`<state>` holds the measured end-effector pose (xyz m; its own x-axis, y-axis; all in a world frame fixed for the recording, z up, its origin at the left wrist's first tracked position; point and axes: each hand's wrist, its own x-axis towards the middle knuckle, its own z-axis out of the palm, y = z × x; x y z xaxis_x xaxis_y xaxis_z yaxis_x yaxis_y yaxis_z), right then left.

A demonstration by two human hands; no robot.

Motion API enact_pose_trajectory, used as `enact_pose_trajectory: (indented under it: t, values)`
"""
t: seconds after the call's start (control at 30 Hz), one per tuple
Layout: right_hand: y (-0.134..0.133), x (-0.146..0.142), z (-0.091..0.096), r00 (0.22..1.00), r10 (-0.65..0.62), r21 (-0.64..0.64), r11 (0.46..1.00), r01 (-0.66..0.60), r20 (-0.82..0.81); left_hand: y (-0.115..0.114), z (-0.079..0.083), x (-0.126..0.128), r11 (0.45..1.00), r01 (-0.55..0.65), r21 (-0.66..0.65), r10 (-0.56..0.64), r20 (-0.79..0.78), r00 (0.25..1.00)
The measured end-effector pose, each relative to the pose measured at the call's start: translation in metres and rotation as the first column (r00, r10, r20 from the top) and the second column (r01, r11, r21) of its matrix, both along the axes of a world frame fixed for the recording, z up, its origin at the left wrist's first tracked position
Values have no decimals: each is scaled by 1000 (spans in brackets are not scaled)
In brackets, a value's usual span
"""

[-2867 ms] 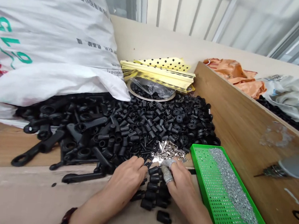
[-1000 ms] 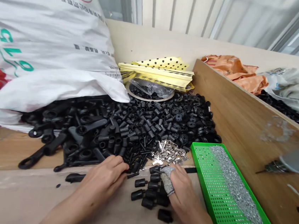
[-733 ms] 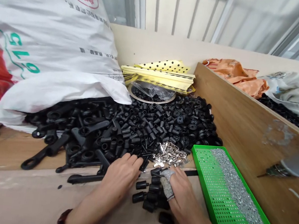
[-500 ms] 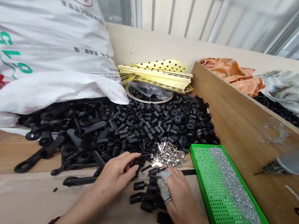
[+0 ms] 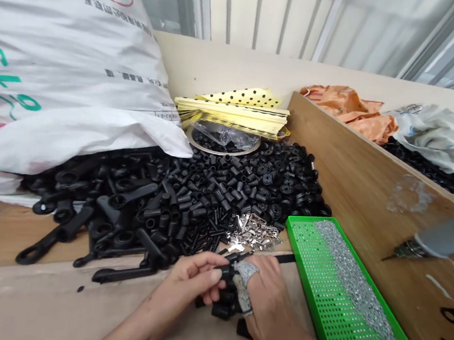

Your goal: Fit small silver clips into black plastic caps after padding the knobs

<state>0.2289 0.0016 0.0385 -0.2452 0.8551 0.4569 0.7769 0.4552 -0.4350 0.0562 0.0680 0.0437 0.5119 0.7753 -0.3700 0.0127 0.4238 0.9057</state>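
Observation:
Close in front of me, my left hand (image 5: 195, 280) pinches a small black plastic cylinder (image 5: 225, 272) between thumb and fingers. On its right side my right hand (image 5: 268, 293) is closed against the same part, with grey cloth or tape (image 5: 244, 285) wrapped around a finger. Whether it grips anything else is hidden. Below the hands, several more black cylinders (image 5: 221, 311) lie on the bench. Just behind them sits a pile of small shiny metal clips (image 5: 257, 231), with black screw-like pieces (image 5: 210, 233) to its left.
A green perforated tray (image 5: 310, 308) holding small silver pieces (image 5: 355, 281) stands at right. Black crank-like handles (image 5: 127, 197) and short tubes (image 5: 209, 184) are heaped behind. A powered driver (image 5: 442, 241) juts in beside a wooden divider (image 5: 346, 150). A white sack (image 5: 80, 57) fills the left.
My left hand has moved right and down from the screw-like pieces to meet my right hand at the black cylinder. My right hand has stayed about where it was.

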Motion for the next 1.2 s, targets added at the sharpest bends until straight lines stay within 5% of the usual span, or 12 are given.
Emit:
enact_pose_trajectory:
  t: [0.17, 0.27, 0.37, 0.43, 0.5, 0.57, 0.63, 0.73, 0.8, 1.0, 1.2]
  values:
    - [-1, -3, 2, 1000, 13, -30, 999, -13, 15, -6, -8, -1, 996, 59, 73, -58, -17, 998]
    - [-6, -3, 6, 995, 29, -150, 988, -43, -96, -9, -9, -5, 946, 95, 310, -66, -104, 992]
    - [-13, -3, 7, 970, -30, -318, 947, -49, -241, -14, -7, -10, 709, 164, 686, -48, -185, 981]
    - [-17, -4, 6, 950, -101, -415, 909, -33, -296, -17, -6, -13, 545, 162, 823, -27, -177, 984]
    - [-19, -6, 5, 936, -123, -410, 912, -25, -329, -20, -5, -14, 495, 145, 857, -16, -159, 987]
    - [-19, -9, 2, 947, -71, -306, 952, -31, -315, -22, -4, -15, 550, 127, 825, 7, -156, 988]
    - [-17, -12, -1, 970, 4, -164, 985, -46, -245, -23, -5, -15, 678, 113, 727, 8, -161, 987]
    - [-15, -14, -8, 993, 56, -45, 997, -61, -107, -23, -6, -13, 869, 90, 487, -29, -132, 991]
    - [-16, -13, -10, 998, 62, -45, 997, -63, -24, -23, -7, -11, 943, 71, 325, -41, -97, 994]
    - [-20, -3, 6, 977, 121, 12, 992, -125, 174, -23, -6, -5, 991, 136, 15, -135, -63, 989]
    - [-20, -6, 3, 990, 119, -122, 984, -127, -70, -28, -1, -4, 981, 115, 158, -100, -101, 990]
